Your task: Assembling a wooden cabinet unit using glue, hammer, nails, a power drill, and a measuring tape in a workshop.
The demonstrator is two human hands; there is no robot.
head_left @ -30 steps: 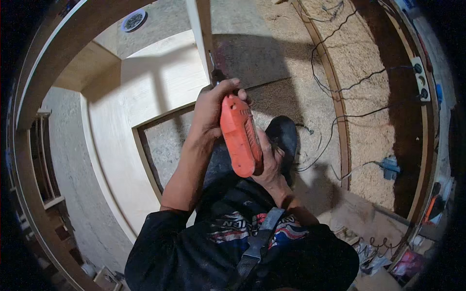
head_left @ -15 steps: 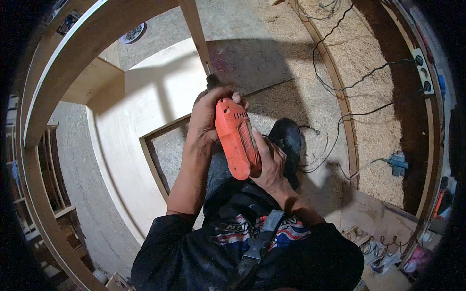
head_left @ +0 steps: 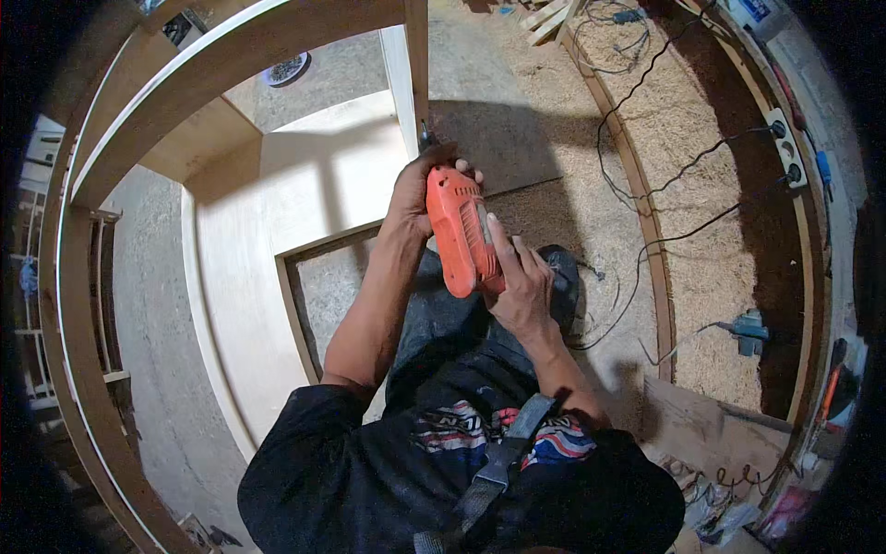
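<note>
I hold an orange-red power drill (head_left: 454, 242) with both hands, its dark chuck (head_left: 427, 138) pointing away from me. My left hand (head_left: 412, 201) is wrapped round the front of the drill's body, behind the chuck. At the rear, my right hand (head_left: 524, 284) grips the drill, its index finger lying along the side; the handle is hidden underneath. The drill's tip meets or nearly meets the lower part of an upright wooden post (head_left: 416, 69); I cannot tell whether it touches. Beside it stretches a pale wooden panel (head_left: 309, 189) of a large frame.
A curved wooden board (head_left: 249, 51) arches over the left side. A small bowl of dark bits (head_left: 286, 69) sits on the floor beyond. To the right, black cables (head_left: 637, 194) run to a power strip (head_left: 786, 148) over wood shavings (head_left: 701, 185). A blue-grey power tool (head_left: 749, 331) lies there.
The drill and both hands are a little farther from my body, the drill's nose closer to the post. My view has shifted slightly. Both hands keep their grip.
</note>
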